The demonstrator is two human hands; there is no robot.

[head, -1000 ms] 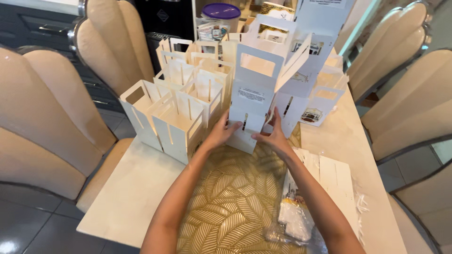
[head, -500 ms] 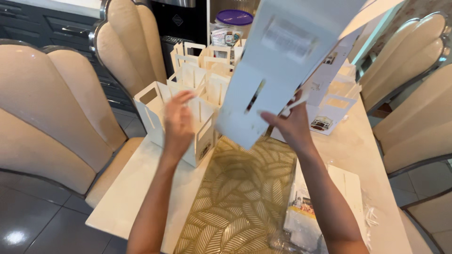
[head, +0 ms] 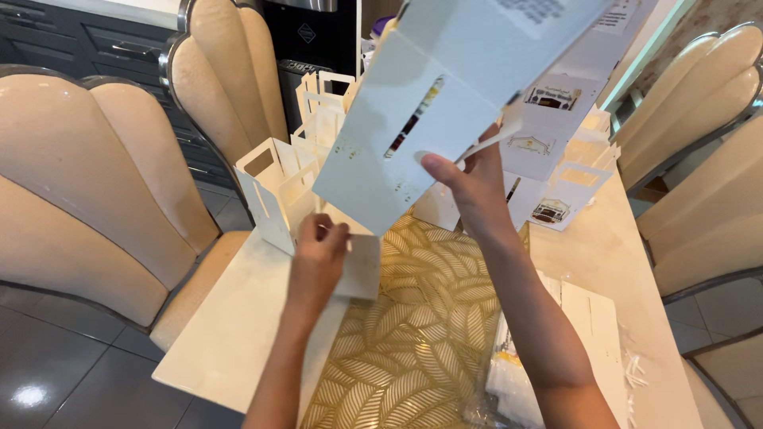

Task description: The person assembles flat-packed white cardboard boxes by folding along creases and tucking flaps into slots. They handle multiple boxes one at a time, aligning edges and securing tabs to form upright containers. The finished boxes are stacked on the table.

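- Our right hand (head: 469, 179) gripped a raised, tilted white box (head: 445, 87).
- Our left hand (head: 318, 254) closed on a near box (head: 354, 266) on the table (head: 230, 334).

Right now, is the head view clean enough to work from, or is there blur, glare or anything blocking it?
Head view: even daylight, no motion smear. The raised white carton fills the top centre, runs off the frame and hides the boxes behind it. A glare spot sits on the floor tiles. The left hand and right hand show clearly.
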